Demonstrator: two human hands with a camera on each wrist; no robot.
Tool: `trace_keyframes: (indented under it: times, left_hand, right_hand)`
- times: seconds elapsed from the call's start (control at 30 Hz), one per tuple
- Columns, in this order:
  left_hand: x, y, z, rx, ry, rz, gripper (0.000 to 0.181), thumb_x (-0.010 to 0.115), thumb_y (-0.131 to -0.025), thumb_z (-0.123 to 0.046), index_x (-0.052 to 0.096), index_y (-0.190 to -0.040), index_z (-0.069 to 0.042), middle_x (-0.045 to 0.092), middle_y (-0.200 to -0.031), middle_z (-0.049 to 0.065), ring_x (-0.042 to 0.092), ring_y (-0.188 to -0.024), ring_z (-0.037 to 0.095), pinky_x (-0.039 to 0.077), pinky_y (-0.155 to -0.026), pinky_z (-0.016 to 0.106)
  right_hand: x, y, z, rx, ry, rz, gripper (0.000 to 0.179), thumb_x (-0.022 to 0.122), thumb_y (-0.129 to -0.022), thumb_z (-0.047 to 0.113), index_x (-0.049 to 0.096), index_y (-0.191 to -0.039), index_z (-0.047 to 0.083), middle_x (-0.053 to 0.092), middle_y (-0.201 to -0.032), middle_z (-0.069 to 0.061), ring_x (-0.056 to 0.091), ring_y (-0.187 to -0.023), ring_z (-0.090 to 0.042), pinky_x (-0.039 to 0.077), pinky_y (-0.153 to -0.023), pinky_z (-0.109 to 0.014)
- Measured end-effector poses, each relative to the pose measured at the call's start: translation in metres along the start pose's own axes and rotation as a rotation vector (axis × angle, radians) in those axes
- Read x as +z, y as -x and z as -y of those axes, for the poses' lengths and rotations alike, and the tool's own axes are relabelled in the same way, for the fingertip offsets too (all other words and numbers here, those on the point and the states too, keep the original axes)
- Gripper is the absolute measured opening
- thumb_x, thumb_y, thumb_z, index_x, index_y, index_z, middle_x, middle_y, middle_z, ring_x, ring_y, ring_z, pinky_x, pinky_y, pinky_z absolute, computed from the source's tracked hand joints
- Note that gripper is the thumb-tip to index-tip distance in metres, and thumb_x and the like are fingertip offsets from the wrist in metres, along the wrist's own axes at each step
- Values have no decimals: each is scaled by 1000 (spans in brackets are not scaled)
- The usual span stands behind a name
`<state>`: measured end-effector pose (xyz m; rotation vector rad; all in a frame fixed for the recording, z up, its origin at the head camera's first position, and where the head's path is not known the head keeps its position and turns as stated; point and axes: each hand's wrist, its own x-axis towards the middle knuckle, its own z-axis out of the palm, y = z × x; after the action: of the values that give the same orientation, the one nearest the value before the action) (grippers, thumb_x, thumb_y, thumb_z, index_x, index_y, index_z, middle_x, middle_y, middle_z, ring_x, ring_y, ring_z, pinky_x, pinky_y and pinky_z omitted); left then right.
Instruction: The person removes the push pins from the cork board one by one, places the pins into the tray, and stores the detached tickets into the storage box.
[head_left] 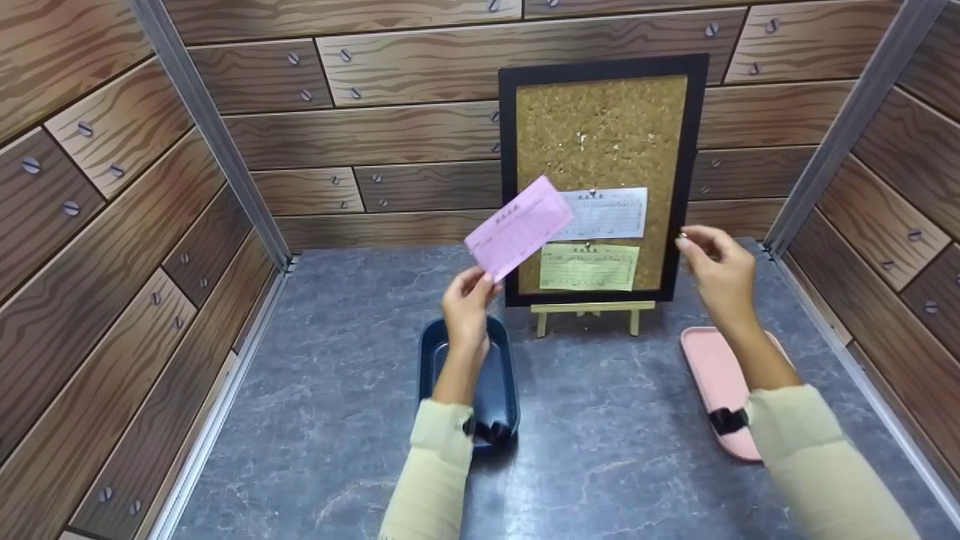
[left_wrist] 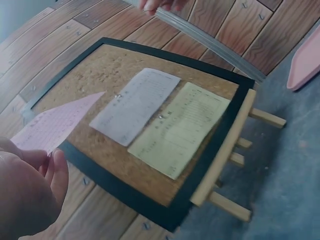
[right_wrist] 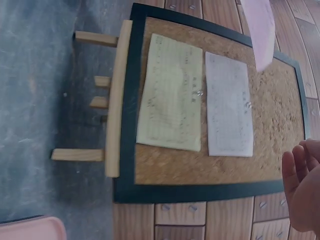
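Observation:
My left hand [head_left: 466, 309] pinches a pink printed slip [head_left: 519, 229] by its lower corner, tilted in front of the cork board [head_left: 600, 127]. In the head view the slip overlaps the left part of a white slip [head_left: 611, 214]. That white slip and a green slip [head_left: 589, 268] below it are each fixed near the top edge by a small shiny push pin. Just off the board's right edge, my right hand [head_left: 720, 262] pinches a tiny silvery push pin [head_left: 682, 236] between thumb and forefinger; the right wrist view does not show the pin.
A small wooden easel [head_left: 592, 306] supports the black-framed board. On the grey tabletop [head_left: 337, 420], a dark blue tray [head_left: 512, 375] lies under my left forearm and a pink tray [head_left: 709, 360] under my right. Wood-patterned walls [head_left: 390, 142] enclose the back and sides.

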<state>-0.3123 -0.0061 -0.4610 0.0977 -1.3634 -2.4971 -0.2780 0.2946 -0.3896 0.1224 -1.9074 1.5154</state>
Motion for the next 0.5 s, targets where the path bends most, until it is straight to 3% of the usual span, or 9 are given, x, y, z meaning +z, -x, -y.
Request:
trace_keyframes:
  times: [0.27,0.5]
  left_hand:
    - [-41,30,7,-17,-7,-74,20,60,-92,11,60,-111,17,64,-91,12,67,-78,16,60,-74,24]
    - [-63,53,9,-23,-25,-121,20,60,-93,9,59,-111,17,64,-88,11,68,-76,17,60,-75,24]
  right_hand:
    - [-26,23,-31,70,92,-55,21,69,-92,0,67,-108,-15,64,-74,15,56,-59,0,48,-56,-11]
    - [-46,44,-52,129,132,-71,23,69,-92,0,67,-109,-14,65,-76,17,58,-62,3,49,-58,-10]
